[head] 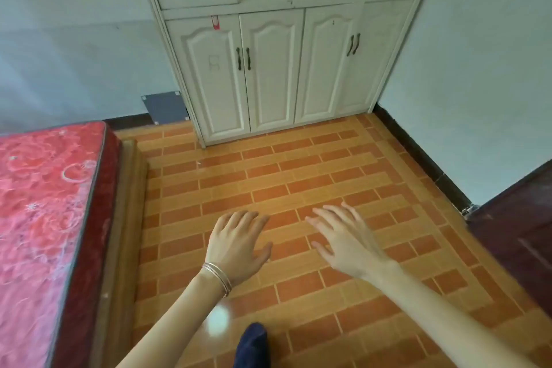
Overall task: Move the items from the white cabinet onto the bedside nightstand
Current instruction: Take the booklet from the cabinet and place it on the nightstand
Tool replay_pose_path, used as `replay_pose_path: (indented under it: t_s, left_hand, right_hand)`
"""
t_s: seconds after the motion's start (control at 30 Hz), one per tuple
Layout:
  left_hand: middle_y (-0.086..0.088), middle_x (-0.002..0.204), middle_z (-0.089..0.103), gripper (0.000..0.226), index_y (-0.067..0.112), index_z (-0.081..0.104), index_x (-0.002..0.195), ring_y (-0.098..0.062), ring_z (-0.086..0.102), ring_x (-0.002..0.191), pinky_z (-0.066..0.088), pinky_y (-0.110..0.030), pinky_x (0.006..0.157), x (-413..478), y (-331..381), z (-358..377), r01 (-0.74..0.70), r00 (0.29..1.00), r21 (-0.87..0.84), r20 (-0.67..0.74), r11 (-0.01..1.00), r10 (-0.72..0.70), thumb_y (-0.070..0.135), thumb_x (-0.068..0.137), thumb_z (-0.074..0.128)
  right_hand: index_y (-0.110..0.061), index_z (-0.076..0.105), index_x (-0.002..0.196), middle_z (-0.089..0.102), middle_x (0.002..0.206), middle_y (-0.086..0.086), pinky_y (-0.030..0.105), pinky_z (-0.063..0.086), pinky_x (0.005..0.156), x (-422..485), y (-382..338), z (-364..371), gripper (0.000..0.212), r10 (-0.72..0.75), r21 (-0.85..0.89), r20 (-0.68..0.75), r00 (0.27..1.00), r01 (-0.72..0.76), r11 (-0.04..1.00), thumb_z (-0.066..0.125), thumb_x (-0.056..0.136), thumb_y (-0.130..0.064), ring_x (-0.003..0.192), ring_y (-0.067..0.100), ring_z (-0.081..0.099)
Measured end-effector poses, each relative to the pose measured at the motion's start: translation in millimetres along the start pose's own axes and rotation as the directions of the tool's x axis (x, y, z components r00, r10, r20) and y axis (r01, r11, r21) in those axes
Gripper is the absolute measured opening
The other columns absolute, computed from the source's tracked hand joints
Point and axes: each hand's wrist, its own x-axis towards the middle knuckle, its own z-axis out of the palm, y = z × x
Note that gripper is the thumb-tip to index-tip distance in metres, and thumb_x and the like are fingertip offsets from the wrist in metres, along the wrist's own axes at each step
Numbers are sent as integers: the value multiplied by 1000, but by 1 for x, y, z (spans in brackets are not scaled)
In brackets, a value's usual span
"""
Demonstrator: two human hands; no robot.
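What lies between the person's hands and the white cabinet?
Only bare brick-patterned floor. In the head view, the left hand and right hand hover open above it, with nothing on the tiles up to the cabinet, whose lower doors are shut.

Brick-pattern tile floor carries white cabinet, bed frame w/ red mattress.

This is a bedroom in a home: a bed with a red patterned mattress on a wooden frame fills the left side, and a white cabinet with panelled doors stands against the plain wall. Orange brick-pattern floor tiles run underfoot, and the dark panel at right looks like a door, though blurred.
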Motion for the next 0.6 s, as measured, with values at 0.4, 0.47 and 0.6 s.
replay_pose_path:
  t_s: [0.4, 0.47, 0.6]
  left_hand:
    - [1, 104, 67, 50, 20, 66, 111, -23, 62, 98, 48, -38, 83, 147, -152, -26, -5, 993, 79, -116, 997, 14, 50, 78, 43]
    - [-1, 105, 67, 52, 20, 65, 113, -24, 61, 100, 48, -40, 85, 181, -170, -40, -2, 992, 92, -126, 996, 14, 50, 79, 41]
    - [-1, 111, 65, 52, 19, 63, 117, -24, 58, 106, 45, -40, 91, 225, -195, -48, -31, 988, 77, -148, 997, 42, 50, 80, 43]
  right_hand:
    - [-21, 60, 122, 62, 122, 1, 47, 42, 100, 206, 17, -14, 47, -10, -9, -165, 986, 9, 1000, 65, 78, -37, 115, 20, 55]
    - [-20, 59, 124, 59, 127, 3, 49, 39, 102, 237, 24, -24, 48, 3, -9, -187, 982, -5, 1000, 66, 80, -36, 119, 22, 52]
    - [-22, 57, 126, 54, 133, 3, 47, 36, 105, 284, 36, -23, 45, -14, -17, -158, 987, 12, 1000, 50, 86, -42, 124, 21, 47]
